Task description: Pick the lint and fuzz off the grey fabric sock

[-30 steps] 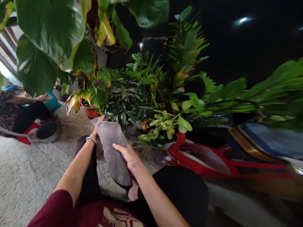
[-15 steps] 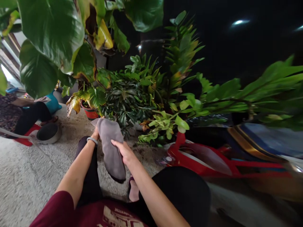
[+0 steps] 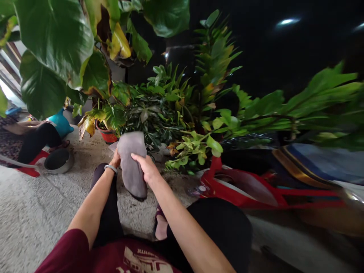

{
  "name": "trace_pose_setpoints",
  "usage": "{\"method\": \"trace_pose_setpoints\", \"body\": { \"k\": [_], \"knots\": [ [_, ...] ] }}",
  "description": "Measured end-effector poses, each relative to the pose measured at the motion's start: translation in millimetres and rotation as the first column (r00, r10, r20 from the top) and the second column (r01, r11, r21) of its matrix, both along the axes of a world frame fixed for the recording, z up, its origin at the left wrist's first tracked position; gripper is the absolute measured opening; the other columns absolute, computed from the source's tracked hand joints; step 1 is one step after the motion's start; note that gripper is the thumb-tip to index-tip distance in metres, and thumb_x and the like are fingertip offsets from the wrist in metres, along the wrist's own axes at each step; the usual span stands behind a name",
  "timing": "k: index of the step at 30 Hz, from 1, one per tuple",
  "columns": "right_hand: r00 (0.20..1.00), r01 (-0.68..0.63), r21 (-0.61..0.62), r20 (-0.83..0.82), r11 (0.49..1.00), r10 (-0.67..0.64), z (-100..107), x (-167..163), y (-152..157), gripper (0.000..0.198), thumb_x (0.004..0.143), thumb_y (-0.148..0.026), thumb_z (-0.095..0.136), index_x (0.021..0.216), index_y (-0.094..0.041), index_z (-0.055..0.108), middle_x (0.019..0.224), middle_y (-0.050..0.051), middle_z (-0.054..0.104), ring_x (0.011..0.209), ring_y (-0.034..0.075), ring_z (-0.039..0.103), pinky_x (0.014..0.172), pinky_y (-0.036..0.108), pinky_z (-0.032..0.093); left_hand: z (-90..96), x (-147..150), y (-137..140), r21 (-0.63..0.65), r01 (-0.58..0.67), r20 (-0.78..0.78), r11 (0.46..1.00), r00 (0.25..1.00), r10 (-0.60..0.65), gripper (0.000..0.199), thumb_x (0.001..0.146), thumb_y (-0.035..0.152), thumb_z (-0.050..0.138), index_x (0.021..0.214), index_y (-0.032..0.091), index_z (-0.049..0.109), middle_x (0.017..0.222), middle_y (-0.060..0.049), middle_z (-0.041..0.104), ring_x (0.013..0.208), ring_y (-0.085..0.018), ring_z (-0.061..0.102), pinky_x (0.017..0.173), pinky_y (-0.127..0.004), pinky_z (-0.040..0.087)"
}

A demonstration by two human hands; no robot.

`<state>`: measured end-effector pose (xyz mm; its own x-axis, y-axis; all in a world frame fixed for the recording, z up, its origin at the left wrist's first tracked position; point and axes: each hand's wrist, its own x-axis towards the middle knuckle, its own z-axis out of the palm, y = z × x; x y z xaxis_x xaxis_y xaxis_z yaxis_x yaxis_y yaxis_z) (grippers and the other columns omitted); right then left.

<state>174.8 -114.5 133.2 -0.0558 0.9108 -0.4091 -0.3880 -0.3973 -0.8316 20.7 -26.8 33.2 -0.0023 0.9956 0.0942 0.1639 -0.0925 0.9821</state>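
A soft grey insole (image 3: 131,172) with a rounded, dark-edged near end is held up in front of my knees. My right hand (image 3: 146,168) grips its right edge, thumb lying on the top face and the other fingers underneath. On the far left side, my left hand (image 3: 115,159) is closed at the insole's edge, and most of its fingers are hidden behind it. A small pale flat piece (image 3: 113,146) pokes out beside my left hand; I cannot tell what it is.
Leafy plants (image 3: 159,110) and a red pot (image 3: 107,134) stand ahead. At right is a red plastic stool or frame (image 3: 241,189) beside folded cloth (image 3: 321,167). A grey basin (image 3: 59,161) sits on the concrete floor at left, near another seated person (image 3: 36,140).
Both hands still hold the insole. It has moved up and away from me, and its far end has tilted. My right hand has shifted slightly upward and left with it.
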Motion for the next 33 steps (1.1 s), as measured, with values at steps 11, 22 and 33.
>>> {"method": "trace_pose_setpoints", "body": {
  "k": [11, 22, 33],
  "knots": [
    [0.938, 0.336, 0.27, -0.013, 0.902, -0.345, 44.6, 69.6, -27.0, 0.041, 0.053, -0.038, 0.088, 0.088, -0.021, 0.076, 0.087, 0.006, 0.081, 0.088, 0.03, 0.076, 0.081, 0.04, 0.06, -5.2, 3.2, 7.1, -0.03, -0.214, -0.099, 0.976, 0.973, 0.21, 0.054, 0.07, 0.018, 0.066, 0.124, 0.012, 0.069, 0.121, -0.015, 0.068, 0.099, -0.025, 0.066, 0.094, -0.04, 0.052],
    [0.982, 0.162, -0.031, 0.105, 0.986, -0.158, -0.6, 67.2, -84.0, 0.041, 0.051, -0.041, 0.091, 0.082, -0.017, 0.077, 0.071, 0.007, 0.078, 0.066, 0.029, 0.074, 0.063, 0.038, 0.059, 10.3, 20.3, -15.9, -0.09, 0.183, 0.263, 0.979, 0.952, -0.154, 0.065, 0.064, 0.026, 0.072, 0.127, 0.012, 0.07, 0.101, -0.008, 0.073, 0.083, -0.019, 0.064, 0.072, -0.029, 0.053],
    [0.927, 0.338, -0.087, -0.139, 0.937, -0.347, -4.0, 59.7, -22.9, 0.021, 0.058, -0.035, 0.082, 0.07, -0.022, 0.07, 0.059, 0.004, 0.073, 0.077, 0.031, 0.078, 0.072, 0.041, 0.066, 1.3, 25.7, -18.9, -0.125, 0.237, 0.301, 0.964, 0.934, -0.191, 0.062, 0.064, 0.033, 0.082, 0.122, 0.015, 0.073, 0.092, -0.004, 0.072, 0.081, -0.017, 0.063, 0.07, -0.027, 0.053]
  ]
}}
